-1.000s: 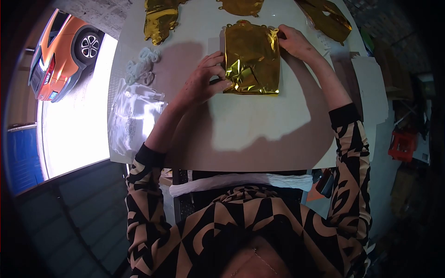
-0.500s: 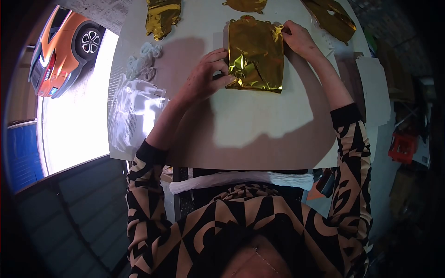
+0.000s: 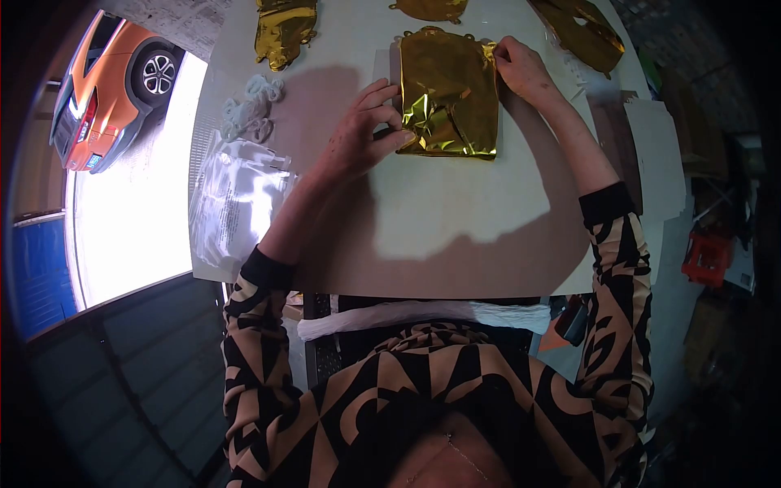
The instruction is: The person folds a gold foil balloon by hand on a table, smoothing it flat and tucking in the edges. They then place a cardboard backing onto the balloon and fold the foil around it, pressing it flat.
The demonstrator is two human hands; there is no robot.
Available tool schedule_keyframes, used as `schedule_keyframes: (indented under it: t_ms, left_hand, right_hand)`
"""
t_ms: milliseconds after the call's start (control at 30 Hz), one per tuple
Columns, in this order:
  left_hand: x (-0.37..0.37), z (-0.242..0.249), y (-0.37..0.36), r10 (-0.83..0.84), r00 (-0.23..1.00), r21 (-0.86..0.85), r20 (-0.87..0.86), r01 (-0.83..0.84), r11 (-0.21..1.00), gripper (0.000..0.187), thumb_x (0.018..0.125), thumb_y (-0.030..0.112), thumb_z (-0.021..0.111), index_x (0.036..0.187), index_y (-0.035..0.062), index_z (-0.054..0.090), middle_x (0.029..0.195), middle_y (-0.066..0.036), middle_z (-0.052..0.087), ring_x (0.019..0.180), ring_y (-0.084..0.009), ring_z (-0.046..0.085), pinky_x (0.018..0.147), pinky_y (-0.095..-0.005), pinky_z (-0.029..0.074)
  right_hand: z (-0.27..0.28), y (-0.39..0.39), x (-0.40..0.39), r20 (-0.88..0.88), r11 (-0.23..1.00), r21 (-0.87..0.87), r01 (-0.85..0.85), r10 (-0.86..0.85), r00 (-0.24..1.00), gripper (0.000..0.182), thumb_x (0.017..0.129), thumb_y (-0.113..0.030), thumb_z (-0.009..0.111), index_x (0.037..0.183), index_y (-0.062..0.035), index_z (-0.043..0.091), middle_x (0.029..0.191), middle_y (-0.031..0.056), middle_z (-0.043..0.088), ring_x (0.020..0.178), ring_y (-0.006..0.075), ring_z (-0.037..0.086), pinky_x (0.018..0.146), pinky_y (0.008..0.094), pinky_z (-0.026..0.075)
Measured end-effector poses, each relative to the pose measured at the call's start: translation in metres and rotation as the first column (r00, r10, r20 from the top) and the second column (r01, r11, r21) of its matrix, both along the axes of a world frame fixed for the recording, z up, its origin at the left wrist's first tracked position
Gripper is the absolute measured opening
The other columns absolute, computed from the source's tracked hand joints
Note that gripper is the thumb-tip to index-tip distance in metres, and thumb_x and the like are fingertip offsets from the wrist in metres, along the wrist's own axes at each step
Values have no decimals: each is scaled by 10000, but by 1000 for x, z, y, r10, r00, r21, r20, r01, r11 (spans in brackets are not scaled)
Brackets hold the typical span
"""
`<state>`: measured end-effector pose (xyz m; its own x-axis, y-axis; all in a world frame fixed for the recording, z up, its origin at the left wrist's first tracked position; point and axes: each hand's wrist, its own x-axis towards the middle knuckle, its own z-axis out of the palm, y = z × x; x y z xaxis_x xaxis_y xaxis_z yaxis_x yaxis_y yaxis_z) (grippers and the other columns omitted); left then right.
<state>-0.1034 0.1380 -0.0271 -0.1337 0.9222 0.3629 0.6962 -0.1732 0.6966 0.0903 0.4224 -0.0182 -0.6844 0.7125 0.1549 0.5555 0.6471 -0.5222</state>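
A flat gold foil piece (image 3: 450,93) with small tabs along its top edge lies near the far side of the pale table (image 3: 439,220). At its left edge is my left hand (image 3: 362,134), the thumb on the lower left corner and the fingers curled by the side. My right hand (image 3: 523,71) pinches the foil's upper right corner between thumb and fingers. Creases and bright reflections cross the lower part of the foil.
More gold foil pieces lie at the top left (image 3: 285,32), top middle (image 3: 431,8) and top right (image 3: 586,37). Coiled white cords (image 3: 250,106) and clear plastic bags (image 3: 240,195) are at left. White sheets (image 3: 657,159) stand right, a red crate (image 3: 706,259) beyond.
The foil's lower edge has shifted slightly away from me, and its creases look a little different. Both hands have stayed nearly in place.
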Motion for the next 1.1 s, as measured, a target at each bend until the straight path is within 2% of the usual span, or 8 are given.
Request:
schedule_keyframes:
  t_ms: [300,400,500,700,833,933,1100]
  left_hand:
    - [0,1,0,7,1000,3,24,-7,1000,202,852,147,838,854,42,665,1378,-206,660,1392,-392,546,1136,-463,447]
    - [-1,0,1,12,999,10,31,-12,1000,210,855,157,838,852,41,663,1372,-208,663,1380,-394,555,1127,-458,457]
    - [-4,4,0,-40,999,-45,-34,39,998,182,893,129,824,934,54,663,1465,-194,599,1416,-376,523,1154,-438,439]
    - [-3,5,1,-20,999,-88,-39,17,996,168,902,137,805,964,42,681,1454,-193,606,1404,-373,533,1145,-432,443]
    - [-3,3,1,-6,999,-90,-39,2,996,162,909,145,789,963,32,687,1452,-192,607,1397,-378,536,1144,-439,442]
    - [-1,4,2,1,998,-90,-67,-7,996,159,911,142,781,957,22,688,1447,-192,610,1390,-381,539,1142,-442,442]
    - [1,5,3,4,996,-93,-86,-12,996,153,918,135,769,935,6,688,1436,-184,620,1379,-380,545,1132,-446,446]
  right_hand:
    - [1,5,4,0,996,18,-93,93,996,214,984,-172,642,1108,3,643,1042,171,739,988,345,707,879,415,542]
    - [-2,1,7,-111,997,-45,-66,60,992,253,971,-253,699,1090,-32,665,1063,160,725,1043,353,685,922,448,532]
    - [-7,-24,26,-274,988,155,-25,68,959,251,979,-282,706,1051,-44,672,1025,140,693,1029,354,647,914,457,516]
    - [9,-118,76,-166,1000,10,1,1,986,239,987,-286,704,949,-51,681,930,127,638,934,342,588,855,461,472]
    - [13,-147,86,-151,1000,6,-5,5,988,252,975,-298,723,896,-60,692,868,90,611,866,311,554,804,444,443]
    - [16,-161,86,-126,999,-33,30,-34,991,256,960,-309,742,873,-71,704,895,69,617,904,290,558,827,436,419]
    - [8,-175,85,-95,994,33,101,-97,991,250,936,-312,769,847,-85,715,943,42,616,980,264,543,875,439,371]
